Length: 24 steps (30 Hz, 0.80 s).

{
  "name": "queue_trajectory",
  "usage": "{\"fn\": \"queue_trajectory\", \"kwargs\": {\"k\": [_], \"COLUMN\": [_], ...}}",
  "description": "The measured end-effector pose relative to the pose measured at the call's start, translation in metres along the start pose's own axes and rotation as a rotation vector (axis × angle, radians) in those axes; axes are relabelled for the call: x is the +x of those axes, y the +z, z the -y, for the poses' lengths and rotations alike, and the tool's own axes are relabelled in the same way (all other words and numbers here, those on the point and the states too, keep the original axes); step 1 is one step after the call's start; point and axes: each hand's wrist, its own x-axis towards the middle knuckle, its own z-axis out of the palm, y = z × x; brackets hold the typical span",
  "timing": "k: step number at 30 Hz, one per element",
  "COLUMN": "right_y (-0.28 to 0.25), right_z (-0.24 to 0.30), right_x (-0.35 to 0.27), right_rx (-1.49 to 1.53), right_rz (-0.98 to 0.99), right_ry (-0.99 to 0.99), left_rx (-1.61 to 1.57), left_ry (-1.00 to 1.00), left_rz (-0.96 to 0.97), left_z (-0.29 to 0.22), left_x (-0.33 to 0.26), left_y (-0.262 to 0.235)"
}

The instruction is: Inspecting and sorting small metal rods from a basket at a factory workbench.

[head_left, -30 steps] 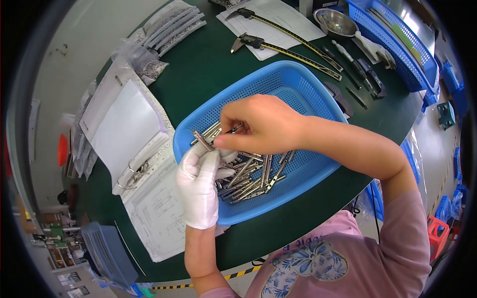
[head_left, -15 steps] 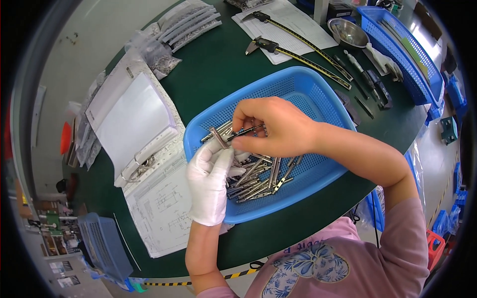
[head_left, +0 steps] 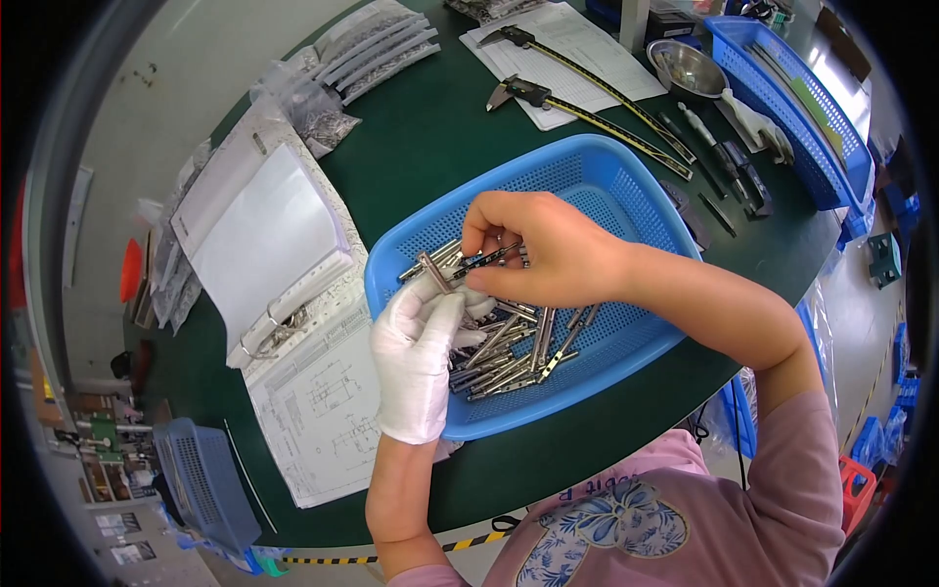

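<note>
My left hand (head_left: 409,362), in a white glove, is closed on a slim metal rod (head_left: 432,272) that sticks up between thumb and fingers. My bare right hand (head_left: 558,249) pinches a thin black rod-shaped tool (head_left: 486,259) with pale marks. The tool's near end meets the metal rod's side; whether it sits inside a hole I cannot tell. Both hands are over a blue perforated basket (head_left: 562,413). Many similar metal rods (head_left: 514,357) lie in a loose heap in it, below and partly behind my gloved hand.
An open ring binder (head_left: 264,235) with drawings lies left of the basket, its pages reaching the basket's edge. Two digital calipers (head_left: 587,117) rest beyond it, partly on papers. At the far right are a metal bowl (head_left: 687,68), a white glove (head_left: 758,125) and another blue basket (head_left: 792,108).
The black tool has turned slightly in my right fingers, so its pale marks show more. Both hands keep nearly the same place, and the whole view has shifted a little.
</note>
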Motion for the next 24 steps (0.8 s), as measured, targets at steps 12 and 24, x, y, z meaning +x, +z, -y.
{"fn": "queue_trajectory", "kwargs": {"k": [12,24], "right_y": [-0.010,-0.006], "right_z": [0.006,0.002], "right_x": [0.004,0.000], "right_rx": [-0.048,0.107], "right_rz": [0.248,0.134], "right_ry": [0.252,0.093], "left_rx": [0.000,-0.001], "left_ry": [-0.008,-0.027], "left_rz": [0.009,-0.001], "left_z": [-0.001,-0.003], "left_x": [-0.001,0.000], "left_y": [0.000,0.002]}}
